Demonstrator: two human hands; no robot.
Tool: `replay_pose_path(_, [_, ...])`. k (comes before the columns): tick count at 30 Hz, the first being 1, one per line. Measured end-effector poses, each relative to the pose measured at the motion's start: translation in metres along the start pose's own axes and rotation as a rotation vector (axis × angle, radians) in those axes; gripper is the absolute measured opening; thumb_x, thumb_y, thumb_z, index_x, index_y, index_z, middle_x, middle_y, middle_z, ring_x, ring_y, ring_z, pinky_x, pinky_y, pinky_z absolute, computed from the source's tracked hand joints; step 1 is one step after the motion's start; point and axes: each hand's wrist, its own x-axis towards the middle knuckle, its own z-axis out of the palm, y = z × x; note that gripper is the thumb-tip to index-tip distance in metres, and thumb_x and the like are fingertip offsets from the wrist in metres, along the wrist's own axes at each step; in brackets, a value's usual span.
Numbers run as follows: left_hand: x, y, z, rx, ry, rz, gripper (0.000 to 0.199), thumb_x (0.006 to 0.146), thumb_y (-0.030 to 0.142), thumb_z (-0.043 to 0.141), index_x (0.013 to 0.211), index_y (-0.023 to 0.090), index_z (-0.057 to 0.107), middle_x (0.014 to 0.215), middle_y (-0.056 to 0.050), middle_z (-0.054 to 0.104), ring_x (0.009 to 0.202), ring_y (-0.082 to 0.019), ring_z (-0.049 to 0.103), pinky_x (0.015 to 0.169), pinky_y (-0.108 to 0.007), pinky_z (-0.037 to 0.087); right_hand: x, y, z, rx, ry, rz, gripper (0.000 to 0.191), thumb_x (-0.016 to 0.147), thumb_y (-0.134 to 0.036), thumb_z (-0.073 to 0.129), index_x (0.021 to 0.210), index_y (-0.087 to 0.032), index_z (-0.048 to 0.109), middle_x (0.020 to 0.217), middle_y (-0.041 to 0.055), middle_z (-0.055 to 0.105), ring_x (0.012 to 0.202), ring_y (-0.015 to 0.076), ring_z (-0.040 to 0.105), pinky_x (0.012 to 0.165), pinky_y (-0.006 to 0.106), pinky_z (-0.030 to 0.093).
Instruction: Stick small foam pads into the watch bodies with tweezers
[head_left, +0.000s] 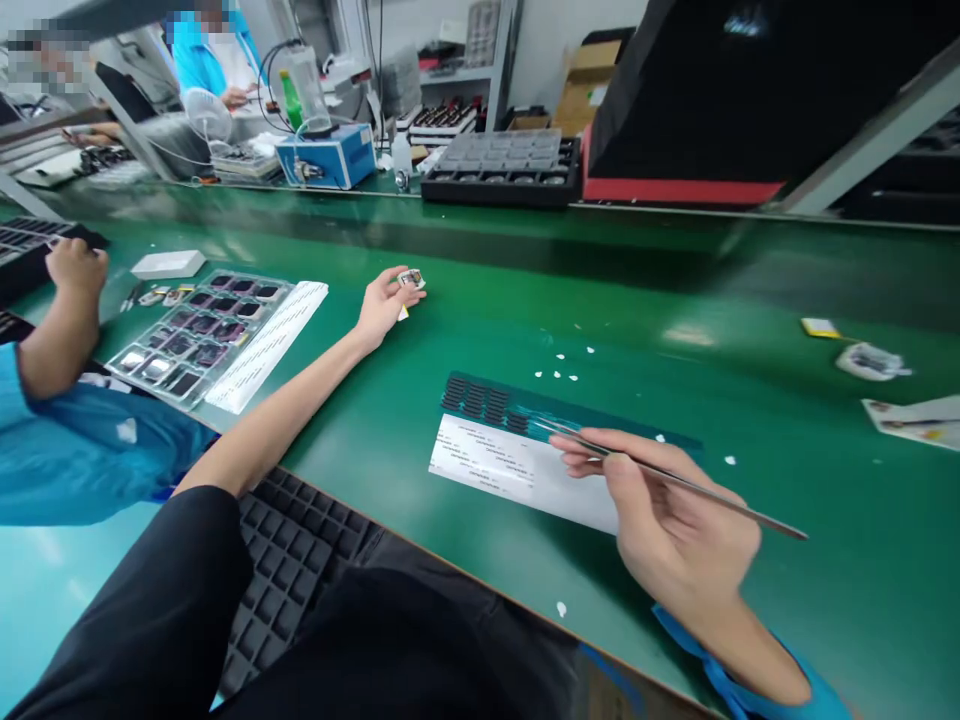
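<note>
My left hand [386, 305] is closed on a small white-framed electronic part [411, 279], held above the green bench. A yellow and white tab [403, 313] hangs below those fingers. My right hand [675, 510] grips metal tweezers [720, 492] between thumb and fingers. The tweezer tips point left, over a dark green strip with rows of small black stickers [476, 398]; I cannot tell whether they touch it. A white printed backing sheet [487, 460] lies along the strip's near side, partly behind my right hand.
Small white scraps [557, 375] are scattered past the strip. To the right lies another white part [871, 362] with a yellow tab. A clear tray of dark square pieces [214, 320] sits at left, near a co-worker's hand [77, 265]. Black trays [502, 185] and a blue box [328, 157] line the back.
</note>
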Motion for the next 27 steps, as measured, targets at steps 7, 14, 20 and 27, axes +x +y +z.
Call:
replay_pose_path(7, [0.004,-0.001,-0.012,0.448,0.145,0.080,0.042,0.094,0.016,0.065,0.134,0.010,0.058,0.155,-0.024,0.051,0.146,-0.034,0.049,0.119,-0.048,0.042,0.007,-0.005,-0.004,-0.034,0.001,-0.065,0.018,0.105,-0.024,0.060,0.115,-0.024,0.074,0.100,0.0061,0.084,0.076,0.0181,0.080,0.070,0.033,0.069])
replay_pose_path(14, [-0.010,0.002,-0.017,0.785,0.035,0.101,0.026,0.101,0.037,0.069,0.113,0.014,0.070,0.121,-0.010,0.070,0.119,-0.027,0.065,0.108,-0.053,0.051,0.012,-0.009,-0.007,-0.042,-0.023,-0.103,0.019,0.105,-0.025,0.058,0.113,-0.022,0.075,0.099,0.0077,0.084,0.078,0.0207,0.081,0.071,0.037,0.070])
replay_pose_path(20, [-0.005,-0.003,-0.017,0.869,-0.045,0.154,0.030,0.102,0.038,0.069,0.120,0.014,0.069,0.129,-0.011,0.068,0.123,-0.028,0.065,0.109,-0.053,0.052,0.012,-0.011,-0.007,-0.072,-0.073,-0.114,0.020,0.105,-0.023,0.057,0.114,-0.022,0.075,0.101,0.0074,0.084,0.082,0.0205,0.081,0.077,0.037,0.069])
replay_pose_path(27, [-0.001,-0.013,-0.018,0.864,-0.082,0.220,0.031,0.102,0.039,0.068,0.120,0.014,0.069,0.125,-0.011,0.070,0.119,-0.027,0.067,0.107,-0.052,0.053,0.014,-0.013,-0.008,-0.111,-0.106,-0.157,0.020,0.104,-0.020,0.057,0.112,-0.023,0.075,0.100,0.0066,0.084,0.088,0.0213,0.080,0.079,0.038,0.066])
